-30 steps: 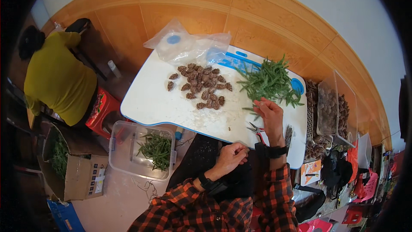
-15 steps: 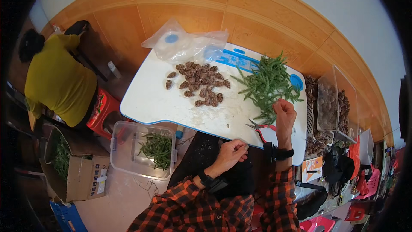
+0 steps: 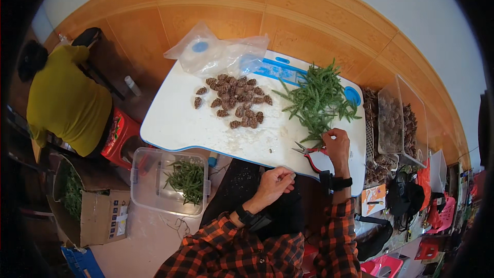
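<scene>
My left hand (image 3: 272, 187) is closed, thumb against fingers, over my lap at the table's front edge. Whatever may be in that pinch is too small to tell. My right hand (image 3: 337, 146) has its fingers curled together at the lower end of a heap of green artificial-looking sprigs (image 3: 316, 98); what it grips, if anything, is hidden. Just left of the right hand, pliers (image 3: 309, 155) with red handles lie on the white table (image 3: 177, 118), jaws apart. A pile of small brown pine cones (image 3: 236, 95) covers the table's middle.
A clear plastic bag (image 3: 221, 54) lies at the table's back. Below left are a clear bin (image 3: 146, 190) holding green sprigs and a cardboard box (image 3: 105, 216). Bins of cones (image 3: 393, 123) stand right. A person in yellow (image 3: 69, 100) sits far left.
My right hand has come slightly down and toward me, away from the middle of the sprig heap. My left hand stays nearly in place. The whole view has shifted slightly.
</scene>
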Motion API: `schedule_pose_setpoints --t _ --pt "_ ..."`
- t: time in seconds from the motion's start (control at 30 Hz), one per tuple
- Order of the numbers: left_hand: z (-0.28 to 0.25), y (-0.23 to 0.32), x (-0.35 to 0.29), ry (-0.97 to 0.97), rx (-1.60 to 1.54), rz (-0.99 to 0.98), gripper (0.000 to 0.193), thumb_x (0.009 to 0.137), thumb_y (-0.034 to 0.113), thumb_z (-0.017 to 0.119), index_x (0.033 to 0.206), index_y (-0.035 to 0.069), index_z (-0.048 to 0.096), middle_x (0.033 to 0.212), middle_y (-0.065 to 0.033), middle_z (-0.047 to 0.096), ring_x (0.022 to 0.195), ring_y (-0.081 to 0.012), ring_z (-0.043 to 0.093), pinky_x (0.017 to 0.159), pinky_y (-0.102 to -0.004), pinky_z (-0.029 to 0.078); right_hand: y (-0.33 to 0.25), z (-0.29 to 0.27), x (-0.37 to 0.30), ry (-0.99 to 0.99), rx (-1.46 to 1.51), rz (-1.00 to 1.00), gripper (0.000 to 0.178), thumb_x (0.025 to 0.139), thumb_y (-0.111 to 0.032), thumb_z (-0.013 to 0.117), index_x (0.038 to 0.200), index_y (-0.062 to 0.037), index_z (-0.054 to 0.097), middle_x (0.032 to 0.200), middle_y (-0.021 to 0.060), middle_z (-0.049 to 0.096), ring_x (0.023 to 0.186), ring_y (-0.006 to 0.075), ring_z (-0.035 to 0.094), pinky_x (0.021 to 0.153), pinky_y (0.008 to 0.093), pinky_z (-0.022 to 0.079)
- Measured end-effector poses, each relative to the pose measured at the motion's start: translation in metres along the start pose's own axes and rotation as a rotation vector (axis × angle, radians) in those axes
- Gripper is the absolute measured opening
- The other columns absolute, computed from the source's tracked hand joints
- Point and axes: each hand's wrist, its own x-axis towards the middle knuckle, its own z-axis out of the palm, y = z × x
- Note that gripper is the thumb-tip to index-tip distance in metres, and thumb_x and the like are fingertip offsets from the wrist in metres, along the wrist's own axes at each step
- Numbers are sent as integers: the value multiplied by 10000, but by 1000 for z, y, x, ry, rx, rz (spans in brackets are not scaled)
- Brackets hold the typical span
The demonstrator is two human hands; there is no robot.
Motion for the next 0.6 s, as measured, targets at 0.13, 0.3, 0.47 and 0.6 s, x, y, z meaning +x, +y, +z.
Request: schedule_pose_setpoints --t 0.13,0.3,0.47,0.6 --pt "-3 -1 0 12 -25 22 212 970 181 614 1040 -18 637 878 -88 681 732 -135 680 630 -243 557 -14 -3 0 -32 279 113 197 843 -151 677 823 44 682 718 88 662 698 115 608 633 260 472" --pt "-4 -1 1 12 -21 16 210 970 182 615 1034 -17 639 874 -88 679 730 -137 681 627 -246 558 -27 -21 -9 83 547 46 176 909 -128 641 869 41 670 758 48 662 686 94 579 647 229 461" --pt "-3 -1 0 -6 -28 28 209 971 183 614 1033 -15 638 868 -89 678 732 -139 681 627 -246 558 -25 -28 -11 252 676 -97 178 925 -149 655 913 28 668 816 55 668 738 98 593 693 226 471" --pt "-2 1 0 -12 -32 33 215 972 188 615 1028 -18 637 867 -91 680 726 -142 680 625 -248 559 -30 -37 -14 341 798 -154 172 931 -152 667 944 19 663 848 61 670 770 111 609 729 248 494"
